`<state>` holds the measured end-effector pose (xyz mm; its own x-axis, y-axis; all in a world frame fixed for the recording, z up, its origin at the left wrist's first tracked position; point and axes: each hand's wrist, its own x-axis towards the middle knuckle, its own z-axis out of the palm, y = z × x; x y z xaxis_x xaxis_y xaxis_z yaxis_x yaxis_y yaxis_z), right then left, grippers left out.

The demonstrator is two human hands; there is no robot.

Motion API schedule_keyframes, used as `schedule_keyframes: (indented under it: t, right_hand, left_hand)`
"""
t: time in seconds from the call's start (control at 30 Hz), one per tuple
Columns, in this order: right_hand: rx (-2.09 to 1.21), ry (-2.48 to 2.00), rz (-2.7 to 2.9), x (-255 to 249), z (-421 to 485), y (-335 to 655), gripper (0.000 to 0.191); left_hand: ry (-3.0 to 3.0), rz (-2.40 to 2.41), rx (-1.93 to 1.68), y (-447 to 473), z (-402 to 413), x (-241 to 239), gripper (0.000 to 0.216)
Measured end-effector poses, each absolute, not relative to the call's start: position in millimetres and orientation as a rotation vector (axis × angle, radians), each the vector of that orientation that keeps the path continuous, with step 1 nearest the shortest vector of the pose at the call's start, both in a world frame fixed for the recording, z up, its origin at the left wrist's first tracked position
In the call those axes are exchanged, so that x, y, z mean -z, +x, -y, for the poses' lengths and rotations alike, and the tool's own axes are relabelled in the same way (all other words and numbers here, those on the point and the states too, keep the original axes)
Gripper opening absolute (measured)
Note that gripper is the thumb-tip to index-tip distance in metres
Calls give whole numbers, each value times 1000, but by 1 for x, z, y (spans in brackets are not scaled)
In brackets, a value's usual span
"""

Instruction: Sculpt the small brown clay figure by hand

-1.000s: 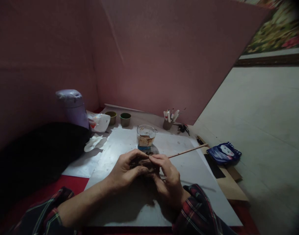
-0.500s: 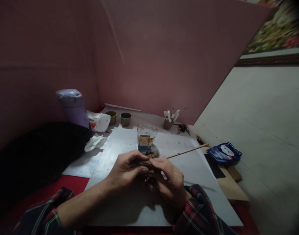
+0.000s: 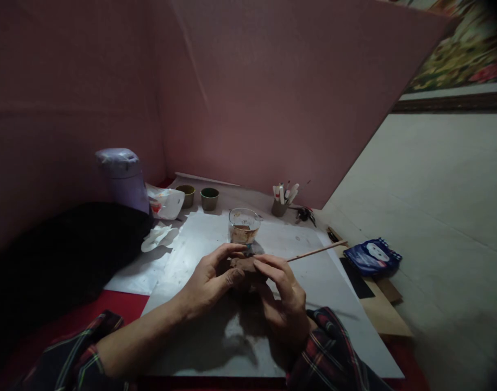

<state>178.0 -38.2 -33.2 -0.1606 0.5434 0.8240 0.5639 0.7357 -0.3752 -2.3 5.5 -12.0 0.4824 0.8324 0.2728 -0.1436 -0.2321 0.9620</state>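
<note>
Between my two hands is a lump of brown clay (image 3: 245,264), raised over the white sheet (image 3: 203,347). My left hand (image 3: 213,277) is closed round its left side, thumb in front and fingers behind; the thumb is smeared brown. On the right side, my right hand (image 3: 283,293) grips the clay with curled fingers. A thin wooden stick (image 3: 317,251) runs out to the right from behind my right hand; its near end is hidden. Just beyond the hands stands a glass cup (image 3: 244,227) with brownish liquid and stains on its wall.
Two small pots, one yellowish (image 3: 187,195) and one green inside (image 3: 209,199), stand at the back. A holder with pens (image 3: 280,206) is further right. Left are a lilac flask (image 3: 128,182), crumpled tissue (image 3: 159,237) and black cloth (image 3: 69,260). A blue packet (image 3: 372,256) lies right.
The clay has been turned and lifted a little, so a smoother side shows now. My right fingers have spread along its top, and my left thumb has shifted on its front.
</note>
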Motion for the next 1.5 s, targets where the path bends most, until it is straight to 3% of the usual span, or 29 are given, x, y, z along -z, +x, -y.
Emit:
schedule_keyframes:
  t: [0.37,0.57,0.97,1.13,1.33,1.5]
  right_hand:
    - [16,-900,1842,32,36,178,56]
    - [9,-888,1870,30,37,178,47]
    - [-39,-825,1855,32,39,178,48]
    - [-28,-866,1820,35,37,178,50]
    - [7,-862,1795,35,39,177,50]
    - [-5,-797,1878,31,38,176,49]
  left_hand:
    - [1612,-618,-1029,-2,-5,11,27]
    - [1723,-529,-1074,-2,-6,10,22]
    - [1720,-577,-1107,-2,-7,11,19]
    - [1704,-581,-1100,1,-6,13,26]
    - [1621,-621,-1039,1,-3,10,55]
    - [1747,-644,-981,-1,-4,8,36]
